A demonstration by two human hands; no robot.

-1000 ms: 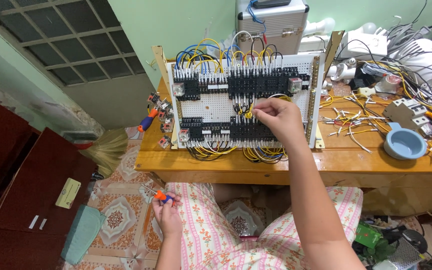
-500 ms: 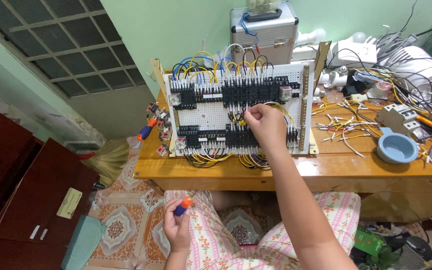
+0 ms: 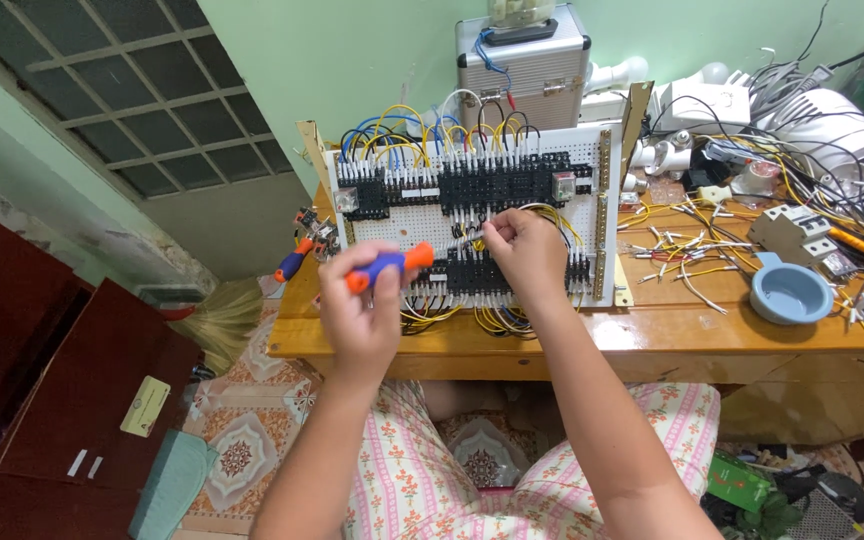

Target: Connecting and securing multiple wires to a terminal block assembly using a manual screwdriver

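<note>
The screwdriver [image 3: 384, 265], with its blue and orange handle, sits in your left hand [image 3: 360, 305], fingers closed around the grip, held just in front of the wiring panel [image 3: 472, 215] that stands tilted back on the wooden tabletop [image 3: 672, 330]. It looks light and rigid, and the rubbery handle should not slip; keep your hold on the thick middle of the handle, where you have it. Its shaft is hidden behind your hand, so I cannot tell where the tip points. Your right hand [image 3: 524, 250] is up against the lower row of black terminal blocks [image 3: 492, 275], fingertips pinched together on what seems to be a yellow wire [image 3: 552, 215]. That wire is thin and pliant and will bend easily, so take it close to its bared end. A second screwdriver [image 3: 292, 265] lies at the panel's left edge, and a blue bowl [image 3: 790, 292] sits well apart to the right, among loose wire offcuts [image 3: 687, 250].
</note>
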